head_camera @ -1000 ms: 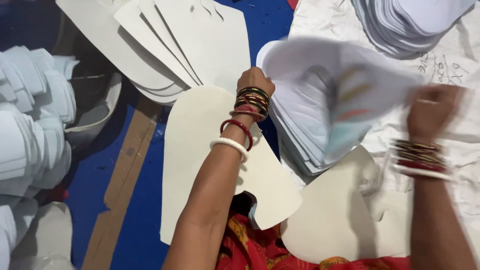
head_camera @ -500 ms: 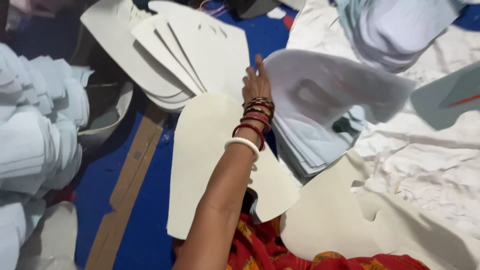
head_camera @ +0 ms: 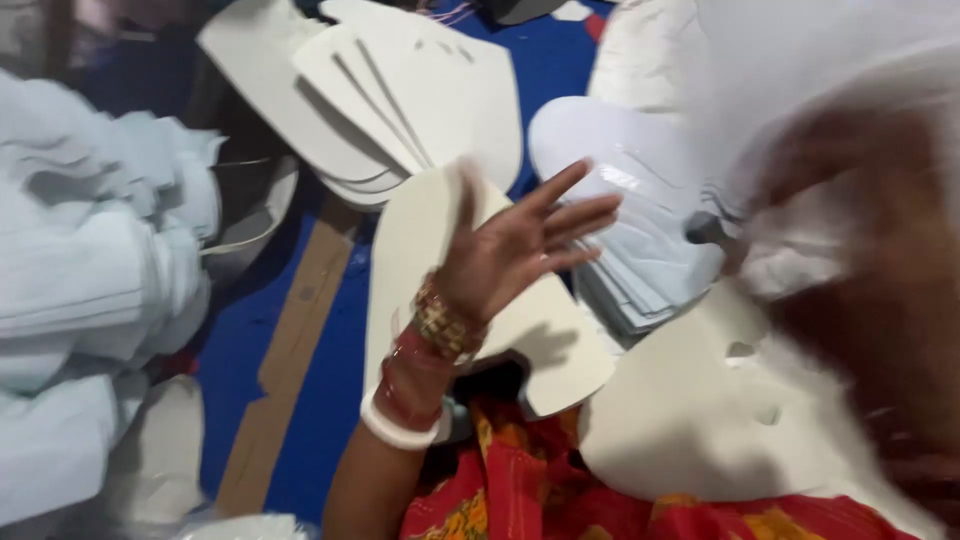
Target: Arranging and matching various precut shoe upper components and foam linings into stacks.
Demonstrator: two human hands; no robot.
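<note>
While heaps of pale blue-white cut pieces [head_camera: 90,300] fill the left edge, a strip of brown cardboard [head_camera: 290,360] lies on the blue floor covering [head_camera: 330,400] just beside them. Farther up, a fan of cream card templates [head_camera: 400,100] overlaps in a loose stack. Below that fan lies one large cream template [head_camera: 545,335] with a notch cut in its lower edge, and the left hand [head_camera: 510,250] hovers just above it, palm up, fingers spread and loose, grasping nothing; gold and red bangles and one white bangle [head_camera: 400,432] ring the wrist. Right of the hand sits a stack of thin white pieces [head_camera: 640,250] with rounded tops, its upper sheet glossy. Nearer the body, another cream template [head_camera: 720,420] with small holes rests against the red patterned cloth [head_camera: 560,500] at the lap. At the far right the right hand [head_camera: 860,250] is a brown blur against a white sheet [head_camera: 820,70]; whether it grips that sheet cannot be told
</note>
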